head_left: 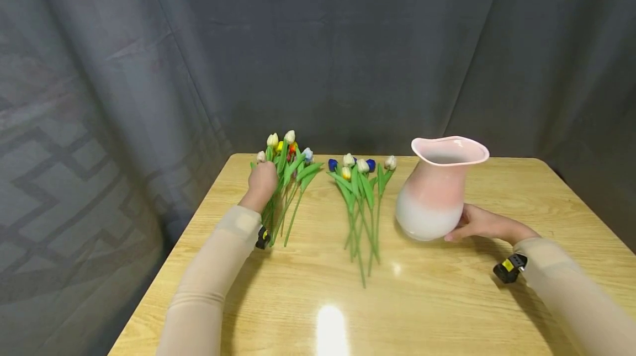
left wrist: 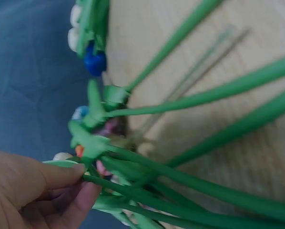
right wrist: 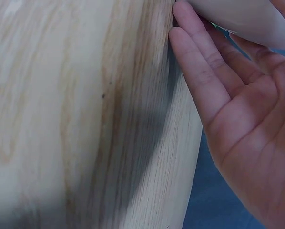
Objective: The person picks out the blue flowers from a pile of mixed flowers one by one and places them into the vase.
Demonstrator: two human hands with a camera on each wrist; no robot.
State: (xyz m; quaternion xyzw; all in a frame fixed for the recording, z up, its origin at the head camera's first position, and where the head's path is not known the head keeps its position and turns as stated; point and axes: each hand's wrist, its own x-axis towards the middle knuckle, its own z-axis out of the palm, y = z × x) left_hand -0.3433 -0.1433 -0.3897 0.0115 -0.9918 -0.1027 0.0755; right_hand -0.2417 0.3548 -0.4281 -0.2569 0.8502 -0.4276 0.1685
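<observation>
Left hand (head_left: 261, 184) pinches tulip stem (left wrist: 115, 185) | right hand (head_left: 478, 222) straight-fingered beside vase (head_left: 431, 201) | wrist camera (head_left: 510, 269): yellow patch, illegible

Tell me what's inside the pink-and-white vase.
Through the mouth of the vase, only the upper inner wall shows; nothing sticks out. Its front covers the bottom, so I can't tell whether anything lies down there.

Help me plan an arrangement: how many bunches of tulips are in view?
2: the left bunch at the left hand, and the middle bunch between that and the vase. Single tulips may be hidden.
</observation>
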